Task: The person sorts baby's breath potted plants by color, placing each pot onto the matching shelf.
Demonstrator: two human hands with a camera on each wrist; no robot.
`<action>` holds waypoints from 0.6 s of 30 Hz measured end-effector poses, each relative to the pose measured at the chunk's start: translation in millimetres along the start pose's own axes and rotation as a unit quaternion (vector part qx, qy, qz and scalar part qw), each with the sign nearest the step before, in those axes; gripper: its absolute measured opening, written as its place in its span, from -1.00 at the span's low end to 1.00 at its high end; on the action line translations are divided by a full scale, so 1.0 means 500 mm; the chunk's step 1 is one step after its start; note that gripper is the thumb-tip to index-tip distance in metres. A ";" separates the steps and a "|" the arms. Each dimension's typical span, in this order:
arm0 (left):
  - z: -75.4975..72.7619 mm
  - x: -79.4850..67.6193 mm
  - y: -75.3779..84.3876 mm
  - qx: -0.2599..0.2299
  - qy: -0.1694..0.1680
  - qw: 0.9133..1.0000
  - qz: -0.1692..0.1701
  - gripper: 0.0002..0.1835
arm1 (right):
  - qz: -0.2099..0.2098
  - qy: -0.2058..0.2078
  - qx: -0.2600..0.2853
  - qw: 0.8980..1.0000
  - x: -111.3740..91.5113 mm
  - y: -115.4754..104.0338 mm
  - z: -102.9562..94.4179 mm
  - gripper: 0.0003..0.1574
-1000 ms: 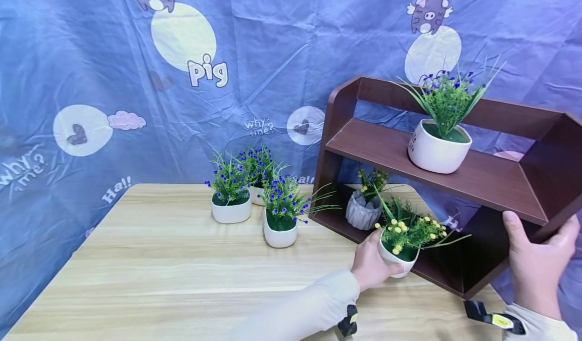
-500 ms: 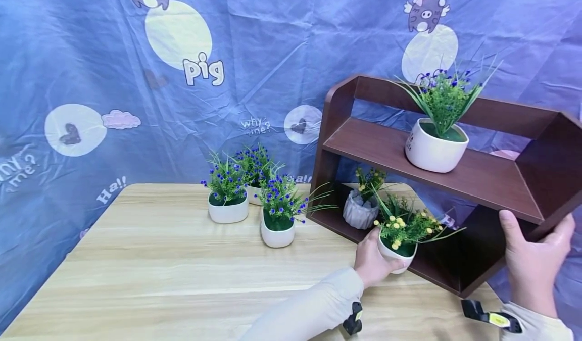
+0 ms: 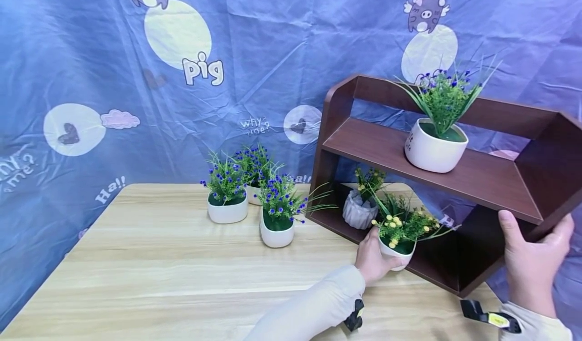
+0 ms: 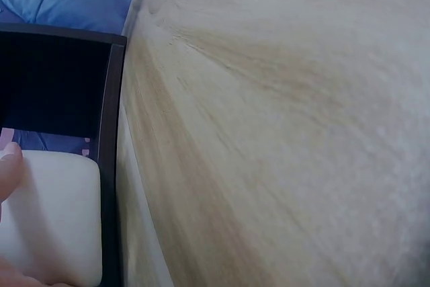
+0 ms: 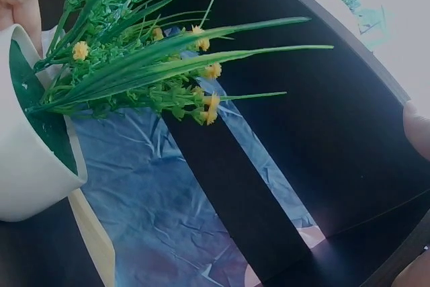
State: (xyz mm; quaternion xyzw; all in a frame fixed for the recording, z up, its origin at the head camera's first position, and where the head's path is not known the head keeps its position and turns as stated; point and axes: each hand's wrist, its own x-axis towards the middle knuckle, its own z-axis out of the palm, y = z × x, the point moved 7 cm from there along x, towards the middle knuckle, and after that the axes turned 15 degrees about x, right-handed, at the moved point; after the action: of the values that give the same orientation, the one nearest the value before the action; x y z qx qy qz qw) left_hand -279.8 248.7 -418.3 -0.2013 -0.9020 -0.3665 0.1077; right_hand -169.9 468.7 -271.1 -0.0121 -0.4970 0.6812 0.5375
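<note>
Head view shows us that, since half a second ago, the left hand [image 3: 374,261] has carried the glossy white rounded pot [image 5: 33,173] very slightly upward, towards the shelf; the dark brown wooden two-level shelf unit [image 3: 486,180] has stayed put. We see that hand gripping the pot, thumb on its near side, at the front of the lower compartment; we cannot tell whether its base touches the board. The right hand [image 3: 534,260] grasps the unit's right end, thumb at the front.

Deeper in the lower compartment, towards its left, a grey ribbed pot [image 3: 359,212] holds grey stones and a yellow-flowered plant. On the upper board, a white pot with dark lettering [image 3: 434,149] carries blue flowers and long grassy blades. Three white pots [image 3: 227,213] of blue flowers cluster on the pale wood-grain tabletop [image 3: 204,275].

Our gripped pot has a dark green filling, small yellow blooms, leafy sprigs and long thin blades.
</note>
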 end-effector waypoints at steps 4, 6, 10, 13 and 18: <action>0.001 0.000 -0.001 -0.007 -0.005 1.000 -0.008 -0.15 | 0.002 -0.003 0.009 1.000 0.001 0.000 0.001 -0.12; 0.000 0.000 -0.001 -0.007 -0.005 1.000 -0.011 -0.15 | 0.002 -0.002 0.010 1.000 0.001 0.001 0.001 -0.12; -0.003 -0.001 0.000 -0.008 -0.010 1.000 -0.012 -0.12 | -0.002 0.000 0.009 1.000 0.000 -0.001 0.000 -0.12; -0.006 -0.003 -0.001 -0.005 -0.014 1.000 -0.011 -0.07 | -0.009 -0.001 0.005 1.000 -0.001 -0.002 0.000 -0.12; -0.008 -0.006 -0.010 -0.018 -0.029 0.999 -0.022 0.02 | -0.017 -0.005 0.009 1.000 0.000 -0.005 0.001 -0.13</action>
State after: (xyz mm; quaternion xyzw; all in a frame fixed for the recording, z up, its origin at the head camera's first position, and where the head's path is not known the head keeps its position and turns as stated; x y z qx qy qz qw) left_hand -279.2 241.6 -419.4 -0.1940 -0.9022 -0.3787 0.0701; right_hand -168.4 468.1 -269.3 0.0044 -0.4933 0.6766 0.5467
